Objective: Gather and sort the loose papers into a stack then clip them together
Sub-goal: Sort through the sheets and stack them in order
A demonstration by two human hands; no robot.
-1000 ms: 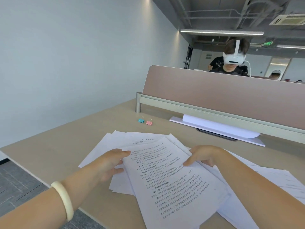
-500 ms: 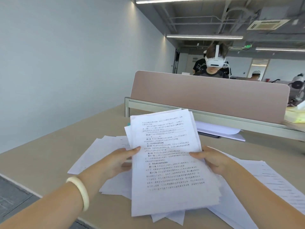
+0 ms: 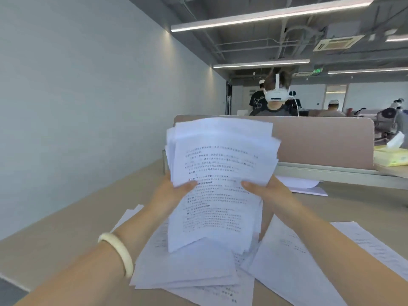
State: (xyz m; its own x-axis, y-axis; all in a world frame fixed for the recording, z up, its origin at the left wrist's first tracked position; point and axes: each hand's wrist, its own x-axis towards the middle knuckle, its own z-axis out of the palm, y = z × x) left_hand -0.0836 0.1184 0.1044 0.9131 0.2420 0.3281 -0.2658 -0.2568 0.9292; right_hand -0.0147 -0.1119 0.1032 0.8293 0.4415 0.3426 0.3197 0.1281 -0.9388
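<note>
1. Left hand [image 3: 171, 196] gripping left edge of bundle [image 3: 218, 184], thumb across printed front; pale bangle [image 3: 118, 252] on wrist.
2. Right hand [image 3: 268, 192] gripping right edge, thumb on front too.
3. Bundle held upright above desk [image 3: 66, 221], sheets uneven (top corners fanned out, text blurred).
4. Loose sheets [image 3: 291, 261] lying scattered on desk below bundle, overlapping.
5. Beyond: divider [image 3: 320, 142], someone in white headset [image 3: 277, 96] behind it.
</note>
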